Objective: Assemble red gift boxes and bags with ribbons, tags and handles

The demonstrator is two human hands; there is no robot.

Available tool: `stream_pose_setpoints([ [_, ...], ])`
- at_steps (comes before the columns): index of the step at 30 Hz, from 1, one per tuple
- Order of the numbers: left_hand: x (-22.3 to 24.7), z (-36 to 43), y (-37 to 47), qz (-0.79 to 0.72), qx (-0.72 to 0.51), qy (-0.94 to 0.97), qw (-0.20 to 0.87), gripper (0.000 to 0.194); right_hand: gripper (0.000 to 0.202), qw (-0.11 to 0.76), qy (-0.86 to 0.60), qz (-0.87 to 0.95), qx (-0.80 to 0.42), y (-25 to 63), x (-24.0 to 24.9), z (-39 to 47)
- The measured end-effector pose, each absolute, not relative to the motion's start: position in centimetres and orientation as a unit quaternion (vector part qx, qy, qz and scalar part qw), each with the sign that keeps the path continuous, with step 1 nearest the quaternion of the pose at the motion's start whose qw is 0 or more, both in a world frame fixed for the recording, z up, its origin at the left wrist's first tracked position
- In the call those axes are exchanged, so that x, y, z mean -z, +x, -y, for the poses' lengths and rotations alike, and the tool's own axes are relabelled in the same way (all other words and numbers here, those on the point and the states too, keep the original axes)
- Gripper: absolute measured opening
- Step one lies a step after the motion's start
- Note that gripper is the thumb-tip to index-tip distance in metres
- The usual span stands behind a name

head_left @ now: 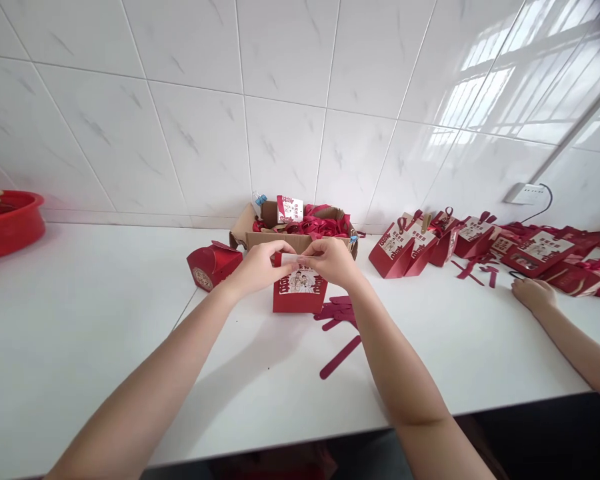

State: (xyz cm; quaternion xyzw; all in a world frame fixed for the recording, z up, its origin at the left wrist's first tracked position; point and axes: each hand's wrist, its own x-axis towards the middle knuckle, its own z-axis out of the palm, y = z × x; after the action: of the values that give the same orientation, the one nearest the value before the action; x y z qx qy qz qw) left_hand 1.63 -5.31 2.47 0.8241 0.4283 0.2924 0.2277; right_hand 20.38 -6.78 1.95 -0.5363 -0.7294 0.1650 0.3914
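Note:
A red gift box [299, 303] with a printed picture of a couple stands upright on the white table. My left hand [264, 265] pinches its top edge on the left side. At the top right, my right hand [329, 260] is closed on the same edge, fingertips close to the left ones. Between the fingers shows a pale strip [291, 258] along the top. To the left lies another red box [215, 265], tilted. Dark red strips [337, 313] are heaped beside my right forearm, and a single strip [340, 358] lies nearer the front.
Behind the box, a cardboard carton [253, 239] holds red ribbons and a printed card. Several finished-looking red boxes [397, 247] stand at the right, near another person's hand [534, 293]. A red basin [15, 230] is at far left with a hand over it. A power strip [525, 193] sits against the wall.

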Motion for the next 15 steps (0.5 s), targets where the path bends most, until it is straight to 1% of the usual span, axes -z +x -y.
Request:
stream_pose_setpoints([
  [2, -3.5, 5.4, 2.1, -0.435, -0.294, 0.824, 0.215, 0.029, 0.015, 0.407, -0.523, 0.725, -0.186, 20.7, -1.9, 6.5],
  [4, -4.2, 5.4, 2.3, -0.44, -0.258, 0.835, 0.208, 0.025, 0.017, 0.407, -0.52, 0.725, -0.199, 20.7, -1.7, 6.4],
  [9, -5.3, 5.0, 1.8, -0.458, -0.126, 0.866, 0.159, 0.024, 0.018, 0.351, -0.473, 0.757, -0.281, 21.0, -1.7, 6.0],
  [10, -5.4, 4.9, 1.6, -0.462, -0.111, 0.867, 0.151, 0.022, 0.021, 0.362, -0.474, 0.748, -0.291, 21.4, -1.8, 5.8],
  [12, -5.6, 4.9, 1.1, -0.473, -0.091, 0.864, 0.146, 0.018, 0.024, 0.42, -0.509, 0.697, -0.281, 22.5, -1.8, 5.3],
  [14, -5.8, 5.0, 0.5, -0.488, -0.068, 0.856, 0.157, 0.016, 0.02, 0.465, -0.573, 0.628, -0.246, 23.8, -1.4, 4.5],
  [15, -5.8, 5.0, 0.2, -0.496, -0.055, 0.85, 0.168, 0.016, 0.018, 0.465, -0.604, 0.603, -0.234, 24.4, -1.0, 4.0],
])
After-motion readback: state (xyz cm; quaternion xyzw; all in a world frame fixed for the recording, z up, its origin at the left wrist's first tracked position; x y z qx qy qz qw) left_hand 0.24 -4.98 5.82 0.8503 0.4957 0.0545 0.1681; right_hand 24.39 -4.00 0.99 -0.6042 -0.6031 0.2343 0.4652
